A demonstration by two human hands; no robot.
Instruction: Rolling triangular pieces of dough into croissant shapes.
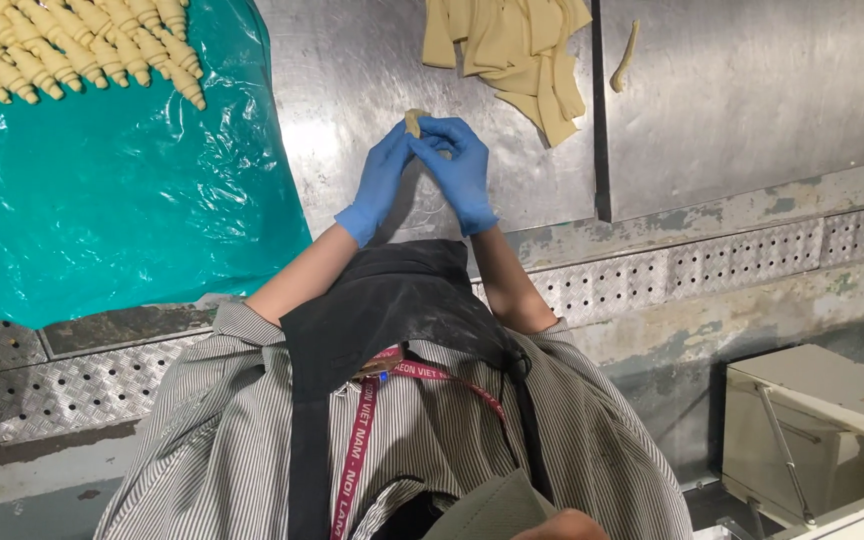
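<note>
Dough piece (413, 121): pinched between the fingertips of both hands, lifted just above the steel worktop (352, 60) and near its middle. Looked small, pale and partly shaped, though too small to tell how tightly curled. Left hand (380, 180), in a blue glove, closed on the lower side of it with narrow fingers; right hand (462, 170), gloved likewise, curled over it from the other side, thumb and forefinger nipped together on the same lump. Judged as midway through forming one piece. Counted as done: a crowd of rolled pieces (82, 45), ridged and tapered, laid in close rows on the teal plastic sheet (102, 200) at the far left, well apart from the hands. Counted as left: a heap of flat cut dough (517, 50), overlapping loosely on the worktop beyond the right hand, and a lone strip (624, 55) past the seam in the steel. Plenty of sheet bare below the rows. Nearer the body, saw a dark apron (392, 310) over a striped shirt (202, 430), a red lanyard (357, 450), and a perforated metal ledge (752, 260) along the worktop's near edge.
</note>
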